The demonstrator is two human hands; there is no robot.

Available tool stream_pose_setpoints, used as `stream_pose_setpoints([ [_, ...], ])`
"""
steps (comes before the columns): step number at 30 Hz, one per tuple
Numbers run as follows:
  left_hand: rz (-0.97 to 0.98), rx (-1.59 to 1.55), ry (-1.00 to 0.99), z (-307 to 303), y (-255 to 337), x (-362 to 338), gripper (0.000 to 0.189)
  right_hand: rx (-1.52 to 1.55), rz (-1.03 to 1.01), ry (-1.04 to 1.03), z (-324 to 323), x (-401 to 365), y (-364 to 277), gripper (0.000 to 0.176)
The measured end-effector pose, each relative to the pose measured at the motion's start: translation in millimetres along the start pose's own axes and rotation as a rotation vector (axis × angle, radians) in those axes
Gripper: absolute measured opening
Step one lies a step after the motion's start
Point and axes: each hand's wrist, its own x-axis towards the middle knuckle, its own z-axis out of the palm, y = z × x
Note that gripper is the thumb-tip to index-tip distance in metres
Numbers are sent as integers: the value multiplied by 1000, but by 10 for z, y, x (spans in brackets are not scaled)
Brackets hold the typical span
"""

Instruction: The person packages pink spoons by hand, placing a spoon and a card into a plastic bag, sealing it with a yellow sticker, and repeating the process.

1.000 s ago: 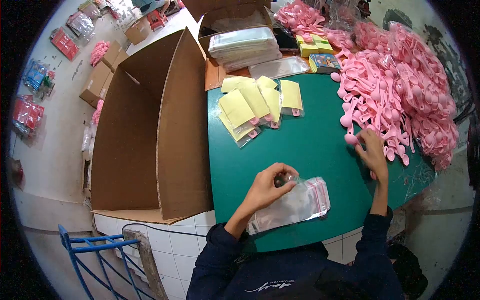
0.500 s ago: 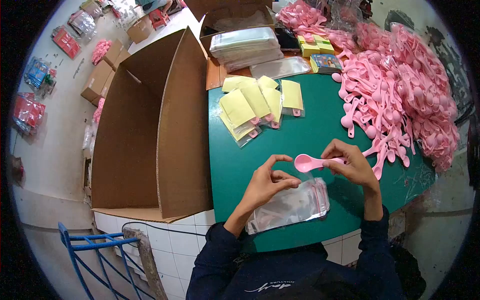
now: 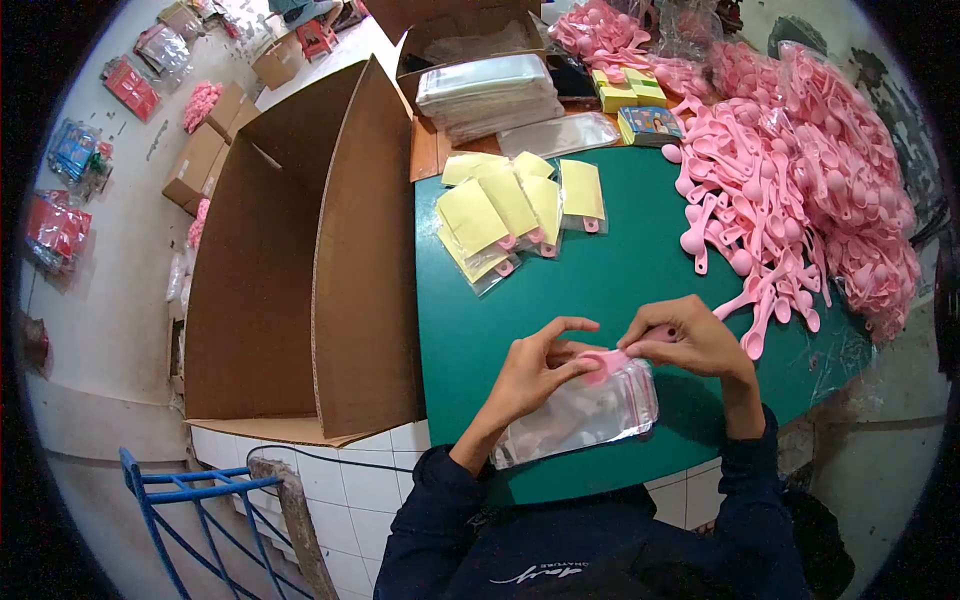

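Note:
A pink spoon (image 3: 602, 365) lies over the top end of a stack of clear plastic bags (image 3: 570, 422) near the table's front edge. My right hand (image 3: 682, 338) pinches its handle, most of which the fingers hide. At the spoon's bowl, my left hand (image 3: 540, 370) has its thumb against the pink surface, with the index finger stretched above; whether it also holds a bag's edge is unclear. Several clear packs with yellow cards (image 3: 473, 220) and pink handle ends lie farther back. A large heap of pink spoons (image 3: 750, 180) spreads over the right side.
An open cardboard box (image 3: 370, 260) stands left of the green table (image 3: 640, 270). At the back are stacked plastic bags (image 3: 490, 90), yellow card stacks (image 3: 630, 90) and printed cards (image 3: 652, 124). A blue metal frame (image 3: 200, 492) stands at the lower left.
My right hand has moved down and left with the spoon, bringing its bowl onto the bag stack. The thumb of my left hand now meets the bowl.

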Motion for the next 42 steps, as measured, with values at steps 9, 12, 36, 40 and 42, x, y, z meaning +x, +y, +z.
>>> stream_pose_setpoints([
  [9,-123,346,-28,-59,149,-5,34,-11,-85,76,15,-17,75,13],
  [12,-155,-181,-145,-59,6,-15,39,-27,-57,119,3,-22,79,14],
  [36,52,-294,-103,-39,233,30,34,-13,-269,412,100,106,-268,13],
  [40,119,-242,-93,-147,320,118,34,-319,-589,172,-129,248,-307,25],
  [42,165,-214,5,-196,295,117,35,-56,-533,91,-360,408,-285,25],
])
